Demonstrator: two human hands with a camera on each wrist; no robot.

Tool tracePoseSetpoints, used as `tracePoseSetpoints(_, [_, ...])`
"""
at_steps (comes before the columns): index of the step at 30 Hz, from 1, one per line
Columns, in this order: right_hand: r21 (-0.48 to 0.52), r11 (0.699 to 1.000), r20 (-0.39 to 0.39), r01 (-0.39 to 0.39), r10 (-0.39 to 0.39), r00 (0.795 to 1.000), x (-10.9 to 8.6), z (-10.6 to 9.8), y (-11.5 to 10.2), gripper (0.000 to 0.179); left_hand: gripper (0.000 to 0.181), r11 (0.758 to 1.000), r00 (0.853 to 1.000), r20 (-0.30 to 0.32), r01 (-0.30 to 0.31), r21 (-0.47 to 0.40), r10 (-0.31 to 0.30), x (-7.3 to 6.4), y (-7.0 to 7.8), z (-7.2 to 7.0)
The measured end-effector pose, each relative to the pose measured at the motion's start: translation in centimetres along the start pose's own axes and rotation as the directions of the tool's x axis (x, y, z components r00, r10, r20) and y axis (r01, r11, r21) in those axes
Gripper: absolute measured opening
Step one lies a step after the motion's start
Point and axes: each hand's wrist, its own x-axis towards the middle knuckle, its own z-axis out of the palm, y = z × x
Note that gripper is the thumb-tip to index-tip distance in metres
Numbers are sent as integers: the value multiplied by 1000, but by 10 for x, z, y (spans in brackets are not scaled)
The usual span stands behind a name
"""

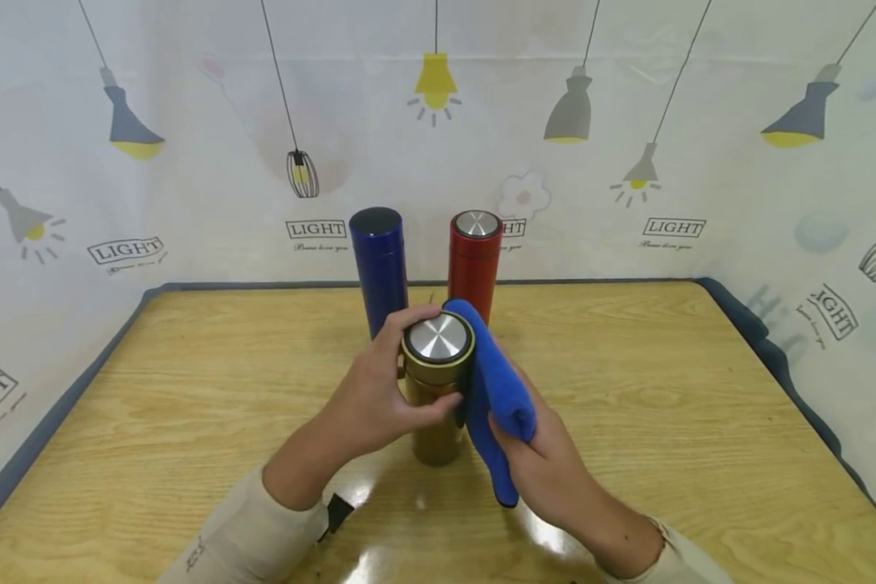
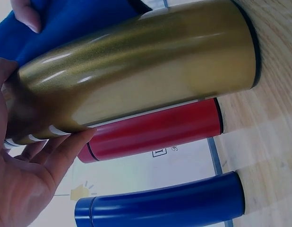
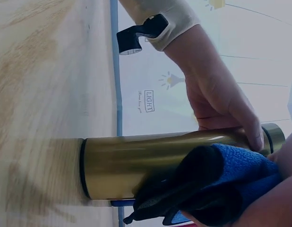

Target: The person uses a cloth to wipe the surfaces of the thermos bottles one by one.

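A gold thermos flask (image 1: 436, 438) with a shiny silver lid stands upright in the middle of the table. My left hand (image 1: 365, 397) grips it near the top, fingers and thumb curled round its upper part. A folded blue cloth (image 1: 502, 389) with a dark edge is held in my right hand (image 1: 551, 466). That cloth lies against the right side of the gold flask. In the right wrist view the cloth (image 3: 245, 163) covers part of the flask's body (image 3: 113, 165); the left wrist view shows the flask's bare gold side (image 2: 155, 66).
Behind the gold flask stand a blue flask (image 1: 380, 272) with a dark top and a red flask (image 1: 473, 268) with a silver lid. The wooden table (image 1: 664, 389) ends at a wall covering (image 1: 380, 105) printed with hanging lamps.
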Motion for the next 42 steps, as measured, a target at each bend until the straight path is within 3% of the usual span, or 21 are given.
tracePoseSetpoints(17, [-13,999,-16,-52,52,999,-1,3,9,66,92,999,1000,11,-25,-29,25,0,0,2])
tracePoseSetpoints(27, [-20,1000,-25,16,-16,1000,-3,1,-3,64,94,998,1000,13,25,65,-26,-2,3,-1])
tracePoseSetpoints(35, [-20,1000,-7,9,-9,1000,-1,2,0,64,96,997,995,77,52,63,-57,-2,7,-8])
tracePoseSetpoints(42, [-18,1000,-16,11,-11,1000,-1,1,2,64,97,991,993,83,75,107,-84,-3,11,-12])
